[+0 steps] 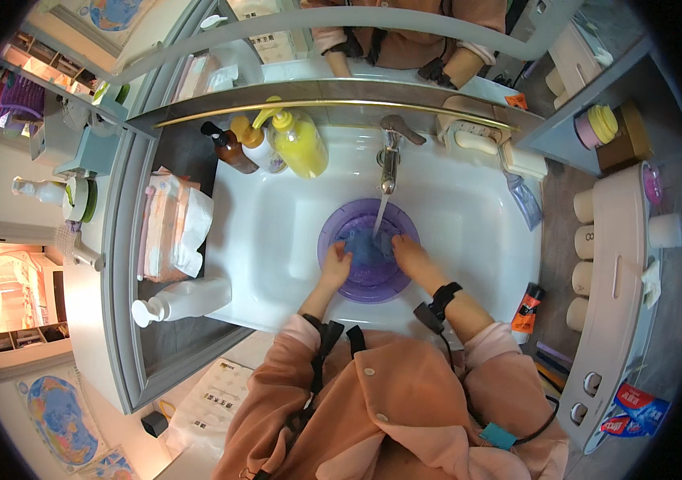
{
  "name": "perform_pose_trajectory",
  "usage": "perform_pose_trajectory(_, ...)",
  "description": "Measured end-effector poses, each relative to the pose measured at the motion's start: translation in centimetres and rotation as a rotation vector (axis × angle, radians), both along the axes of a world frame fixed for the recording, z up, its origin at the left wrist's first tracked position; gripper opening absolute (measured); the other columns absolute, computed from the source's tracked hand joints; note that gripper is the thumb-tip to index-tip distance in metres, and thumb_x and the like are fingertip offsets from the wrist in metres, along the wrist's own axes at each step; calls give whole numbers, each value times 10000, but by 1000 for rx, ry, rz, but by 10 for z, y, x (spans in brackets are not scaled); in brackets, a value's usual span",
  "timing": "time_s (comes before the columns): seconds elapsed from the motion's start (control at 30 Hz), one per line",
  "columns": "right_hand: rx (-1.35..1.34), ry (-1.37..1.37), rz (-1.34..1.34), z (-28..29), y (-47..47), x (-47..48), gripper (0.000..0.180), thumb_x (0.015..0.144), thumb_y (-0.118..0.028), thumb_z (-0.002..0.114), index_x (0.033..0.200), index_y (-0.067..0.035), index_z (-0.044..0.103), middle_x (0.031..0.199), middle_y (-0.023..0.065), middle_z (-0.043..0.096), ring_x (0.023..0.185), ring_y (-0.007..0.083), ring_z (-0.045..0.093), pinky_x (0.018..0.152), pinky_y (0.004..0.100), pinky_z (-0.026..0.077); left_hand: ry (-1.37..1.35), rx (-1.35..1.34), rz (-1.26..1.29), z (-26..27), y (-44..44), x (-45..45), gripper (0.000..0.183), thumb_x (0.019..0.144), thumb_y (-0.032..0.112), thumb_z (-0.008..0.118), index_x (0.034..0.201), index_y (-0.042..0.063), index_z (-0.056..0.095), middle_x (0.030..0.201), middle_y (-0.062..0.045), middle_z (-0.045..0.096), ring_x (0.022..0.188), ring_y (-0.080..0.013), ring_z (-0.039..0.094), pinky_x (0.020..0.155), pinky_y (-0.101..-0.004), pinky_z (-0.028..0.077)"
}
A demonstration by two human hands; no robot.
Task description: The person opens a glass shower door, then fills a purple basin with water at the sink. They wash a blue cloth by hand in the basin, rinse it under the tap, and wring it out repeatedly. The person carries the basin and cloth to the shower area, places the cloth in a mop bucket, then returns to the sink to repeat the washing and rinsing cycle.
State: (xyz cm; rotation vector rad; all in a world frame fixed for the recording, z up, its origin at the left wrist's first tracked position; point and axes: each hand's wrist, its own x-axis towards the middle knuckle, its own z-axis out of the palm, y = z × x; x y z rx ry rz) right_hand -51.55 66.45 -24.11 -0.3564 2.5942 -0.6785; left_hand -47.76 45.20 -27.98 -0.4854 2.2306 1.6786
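Observation:
A purple plastic basin (pixel 328 223) stands in the white washbasin (pixel 269 288) under the running faucet (pixel 389 156). Water and a bluish cloth (pixel 360 240) are inside it, with the cloth partly under the surface. At the basin's left side my left hand (pixel 336 265) pinches the cloth's edge. My right hand (pixel 411 255) grips the other side of the cloth, its wrist over the basin's rim. The water stream (pixel 380 215) falls between my two hands. My fingertips are partly hidden by water and cloth.
Pump bottles, one a yellow soap bottle (pixel 298 144), line the back left corner. A white bottle (pixel 188 300) and a tissue pack (pixel 167 225) lie left. At right are a soap dish (pixel 476 143), a squeezed tube (pixel 522 201), an orange tube (pixel 527 312) and a cup rack (pixel 614 264).

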Motion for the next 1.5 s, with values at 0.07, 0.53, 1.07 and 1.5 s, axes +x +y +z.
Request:
perform_pose_trajectory(0.07,114,101,37,-22,-8,11,393,808,-206,618,1132,-27,484,1171,248,483,943,385,568,773,462,484,-49,-90,-5,-22,5,7,512,868,195,571,1276,-43,371,1186,-193,512,1133,-281,486,975,-362,372)
perform_pose_trajectory(0.53,-646,-275,-400,-60,-72,14,548,827,-207,601,1316,-96,381,1255,238,454,1077,412,506,887,423,435,-527,868,409,-22,36,-11,785,860,586,475,1422,106,211,1365,-176,351,1224,-332,405,966,-409,391)
perform_pose_trajectory(1.07,-189,131,143,-9,-53,-2,238,902,-254,465,828,-38,534,786,192,605,725,389,606,617,496,469,-551,982,619,-30,43,-11,426,914,440,447,1091,63,533,1034,-94,602,936,-256,582,816,-377,486)
perform_pose_trajectory(1.5,286,285,194,-51,-26,25,459,834,-204,515,1267,-64,449,1393,234,279,1258,384,322,969,497,350,58,-748,-665,17,13,-2,581,807,283,575,1301,28,407,1288,-197,446,1180,-363,439,939,-460,390)
